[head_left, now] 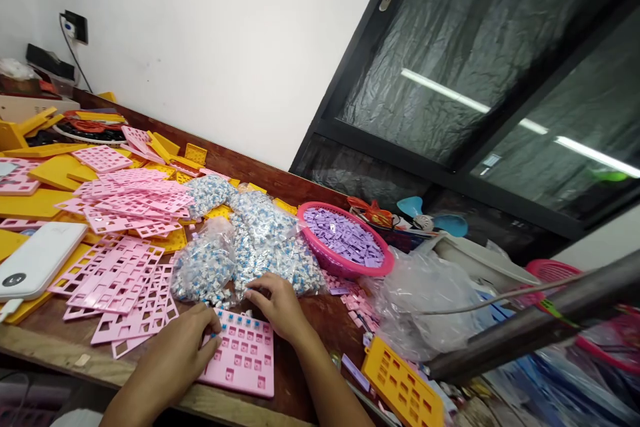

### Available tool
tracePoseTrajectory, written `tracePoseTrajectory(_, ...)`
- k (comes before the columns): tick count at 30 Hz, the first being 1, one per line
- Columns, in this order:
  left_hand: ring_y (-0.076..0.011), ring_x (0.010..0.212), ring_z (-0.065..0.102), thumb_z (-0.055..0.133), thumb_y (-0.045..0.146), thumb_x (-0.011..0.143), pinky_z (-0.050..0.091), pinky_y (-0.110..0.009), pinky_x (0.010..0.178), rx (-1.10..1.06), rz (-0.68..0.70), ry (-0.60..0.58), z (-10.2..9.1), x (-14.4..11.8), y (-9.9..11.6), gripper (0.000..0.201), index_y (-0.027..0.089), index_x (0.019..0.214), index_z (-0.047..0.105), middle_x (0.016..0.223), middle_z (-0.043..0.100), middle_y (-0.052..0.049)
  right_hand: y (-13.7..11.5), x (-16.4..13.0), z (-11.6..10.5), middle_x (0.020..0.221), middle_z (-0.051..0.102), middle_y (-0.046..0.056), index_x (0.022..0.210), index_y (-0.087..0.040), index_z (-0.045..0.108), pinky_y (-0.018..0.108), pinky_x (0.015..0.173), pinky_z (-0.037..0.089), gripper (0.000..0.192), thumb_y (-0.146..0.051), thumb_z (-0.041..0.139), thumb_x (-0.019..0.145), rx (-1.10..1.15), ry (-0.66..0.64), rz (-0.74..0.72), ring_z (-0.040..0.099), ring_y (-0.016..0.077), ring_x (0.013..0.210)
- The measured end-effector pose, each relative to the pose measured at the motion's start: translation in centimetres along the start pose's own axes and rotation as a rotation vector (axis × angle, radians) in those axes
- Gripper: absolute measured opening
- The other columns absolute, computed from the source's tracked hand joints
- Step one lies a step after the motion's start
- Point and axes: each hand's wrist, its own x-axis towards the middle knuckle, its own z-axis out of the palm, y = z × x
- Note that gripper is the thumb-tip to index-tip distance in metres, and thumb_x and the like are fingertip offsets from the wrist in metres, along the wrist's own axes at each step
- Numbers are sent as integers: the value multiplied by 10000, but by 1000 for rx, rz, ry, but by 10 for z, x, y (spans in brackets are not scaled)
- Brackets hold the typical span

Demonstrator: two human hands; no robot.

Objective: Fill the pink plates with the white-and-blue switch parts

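Note:
A pink keyboard plate (245,355) with square holes lies flat near the table's front edge, several holes filled with small switches. My left hand (186,345) rests on the plate's left side, fingertips pressing near its top left corner. My right hand (279,303) sits just above the plate's top edge, fingers curled at the foot of clear plastic bags of blue-and-white switches (245,247). Whether the right fingers pinch a switch is hidden.
Stacks of pink plates (117,280) and yellow plates (55,170) cover the table's left. A white device (37,259) lies far left. A pink basket of purple keycaps (345,240) stands behind, a crumpled clear bag (425,303) and a yellow plate (403,383) to the right.

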Motion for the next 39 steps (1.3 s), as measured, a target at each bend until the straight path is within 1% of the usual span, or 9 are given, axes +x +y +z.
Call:
tracePoseTrajectory(3,-186,947,657,495,220,946,413,-287,835,15,-18,-60,-3,2,7,187,243,954,680,1048,669,-24,2,-19,-25,906,765,30,926,-228,814,282,791,475,90,-244,729,900,61,-56,11,685,192,869)
tracePoseTrajectory(6,-191,945,681,484,175,939,417,-290,804,104,-68,-121,-5,3,15,214,241,959,686,1068,671,-27,7,-39,-35,901,776,25,905,-244,820,288,778,461,98,-217,727,888,-39,-155,47,684,197,855)
tracePoseTrajectory(13,-233,949,700,466,115,928,394,-320,719,348,-98,-134,2,5,26,235,219,929,677,1092,687,-56,22,-54,-26,937,765,35,937,-251,822,288,824,486,112,-250,712,917,35,-159,33,689,199,896)
tracePoseTrajectory(20,-252,975,699,499,133,937,395,-330,726,359,-179,-97,-3,0,39,219,235,931,692,1041,721,-39,22,-56,-24,962,772,36,980,-271,834,285,812,484,138,-273,702,940,-31,-150,30,696,197,893)
tracePoseTrajectory(26,-297,1101,644,508,144,944,446,-401,870,457,-82,-18,31,-12,25,279,234,972,770,1129,724,-92,22,-62,-22,1010,783,49,1061,-288,821,328,862,467,203,-311,631,993,-197,-151,-18,684,224,945)
tracePoseTrajectory(29,-329,1119,619,499,118,927,441,-459,935,456,13,20,50,-19,23,315,216,1001,789,1166,714,-139,23,-64,-21,1043,777,52,1078,-294,813,337,893,469,241,-343,584,1022,-159,-130,-31,678,224,966)
tracePoseTrajectory(31,-331,1097,622,480,102,920,440,-466,936,451,38,26,53,-19,25,342,207,1016,791,1149,715,-152,22,-62,-20,1052,769,56,1066,-275,806,335,910,476,245,-329,571,1026,-105,-100,-35,675,221,984)
tracePoseTrajectory(36,-260,973,660,422,239,1008,455,-376,842,310,-7,107,23,-11,23,335,250,985,756,1025,723,-86,12,-42,-20,1086,769,64,1102,-239,778,329,920,500,227,-203,606,959,-12,-143,-53,690,226,1018)
tracePoseTrajectory(39,-250,1038,659,397,217,1011,465,-362,856,281,-93,238,1,-6,5,327,252,1113,706,1130,703,-72,6,-23,-21,1063,784,50,1063,-238,791,334,919,496,268,-127,609,899,-36,-188,-51,700,234,1010)
